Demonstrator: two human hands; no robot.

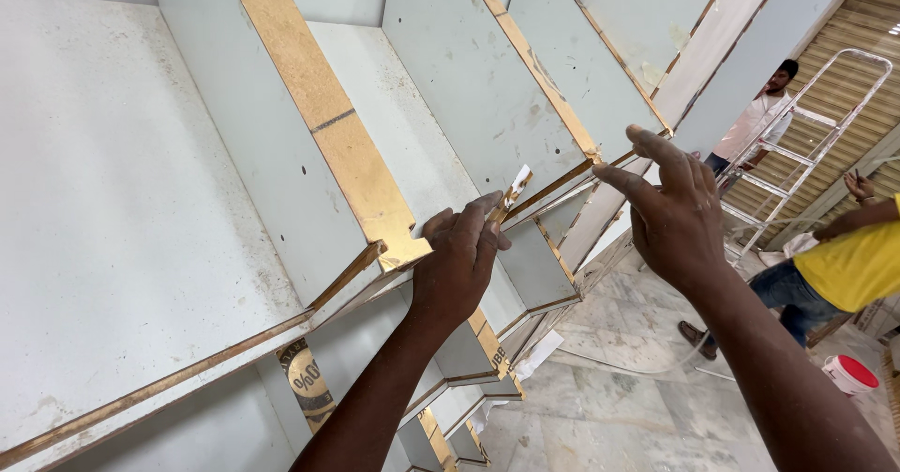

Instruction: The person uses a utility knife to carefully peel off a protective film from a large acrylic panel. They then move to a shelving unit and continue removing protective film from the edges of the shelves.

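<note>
The left hand pinches a gold strip whose long axis slants up-right toward the nearby right hand, open, empty, fingers spread.

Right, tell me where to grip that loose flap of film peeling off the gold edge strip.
Pinch the lifted free end of the film flap, above the left hand, coming from the open front of the shelving. It already stands clear of the gold edge strip, so fingers can likely close on both faces; lower down it looks stuck flat.
</note>
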